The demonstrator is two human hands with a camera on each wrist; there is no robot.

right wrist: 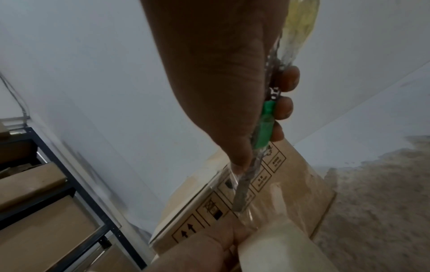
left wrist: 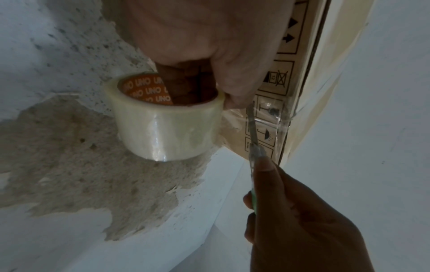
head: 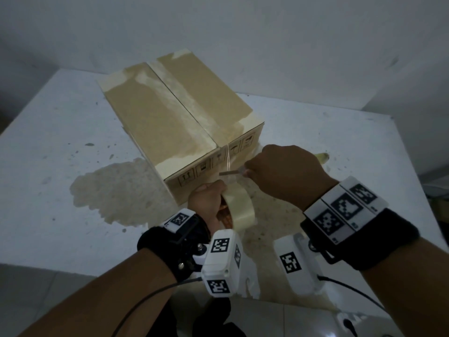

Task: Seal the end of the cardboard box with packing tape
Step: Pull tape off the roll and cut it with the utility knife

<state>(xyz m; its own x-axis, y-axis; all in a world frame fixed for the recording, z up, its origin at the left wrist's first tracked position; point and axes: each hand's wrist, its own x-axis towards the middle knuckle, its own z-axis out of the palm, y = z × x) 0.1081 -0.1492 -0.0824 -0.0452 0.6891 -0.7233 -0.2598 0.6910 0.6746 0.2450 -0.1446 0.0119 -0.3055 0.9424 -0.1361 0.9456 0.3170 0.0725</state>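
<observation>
A cardboard box [head: 175, 117] lies on the white table [head: 60, 132], its near end printed with handling symbols [left wrist: 277, 77]. My left hand [head: 206, 200] grips a roll of clear packing tape [head: 239, 206] just in front of that end, fingers inside the orange core [left wrist: 144, 90]. A strip of clear tape [head: 228, 156] runs from the roll up onto the box end. My right hand [head: 281, 171] grips a utility knife [right wrist: 263, 136] with a green slider. Its blade [head: 229, 173] lies against the stretched tape [left wrist: 267, 117] between roll and box.
The table's white paint is worn off in a large rough patch [head: 111, 190] around the box's near end. A dark metal shelf [right wrist: 69, 184] with cardboard boxes stands to the side. A white wall [head: 243, 32] rises behind the table.
</observation>
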